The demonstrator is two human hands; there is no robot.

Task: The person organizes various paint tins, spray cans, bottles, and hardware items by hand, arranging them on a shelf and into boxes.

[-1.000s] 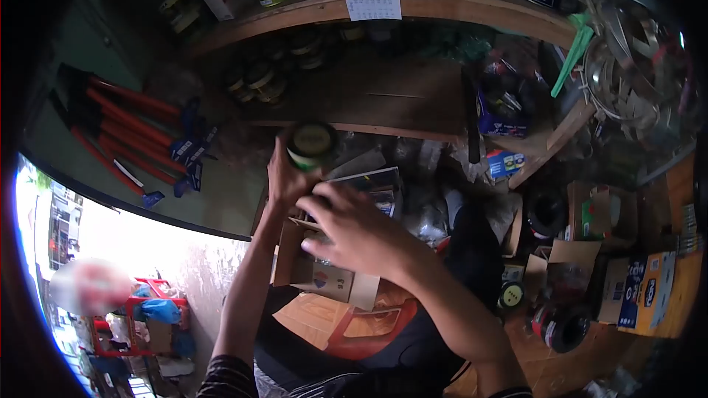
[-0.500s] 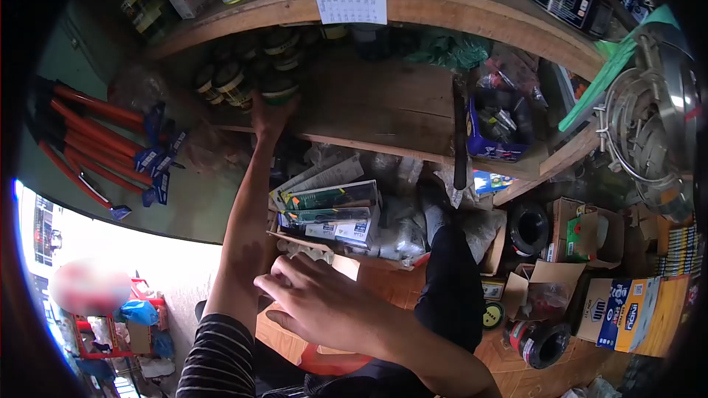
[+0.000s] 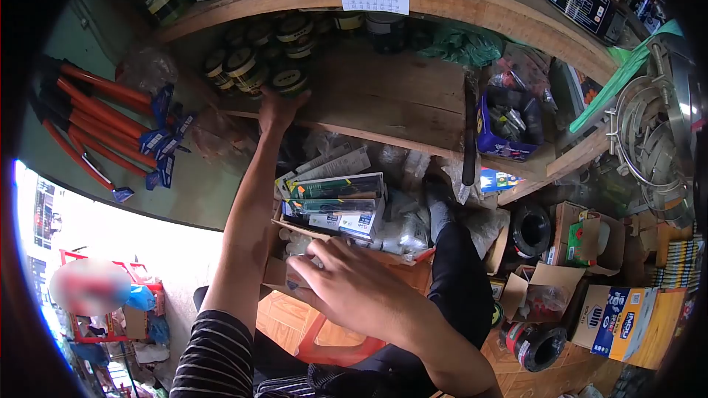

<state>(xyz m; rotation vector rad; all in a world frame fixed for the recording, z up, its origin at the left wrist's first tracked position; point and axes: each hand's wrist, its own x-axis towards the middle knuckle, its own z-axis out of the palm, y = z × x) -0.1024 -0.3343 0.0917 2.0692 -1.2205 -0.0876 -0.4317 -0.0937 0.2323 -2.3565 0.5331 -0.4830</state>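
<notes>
A wooden shelf [image 3: 398, 96] is stretching across the far side, with a blue box [image 3: 510, 146] of small parts sitting toward its right end. Below the shelf, a bin of packets [image 3: 346, 203] is standing at the middle, and an open carton [image 3: 274, 273] is sitting nearer, to its left. The right hand [image 3: 343, 273] is hovering over the carton, half open, its fingers loosely bent and nothing showing between them. The left hand [image 3: 279, 109] is reaching far to the shelf's left part, its fingers closing around the near side of a round can [image 3: 288, 79], which is standing just beside other cans [image 3: 243, 61].
</notes>
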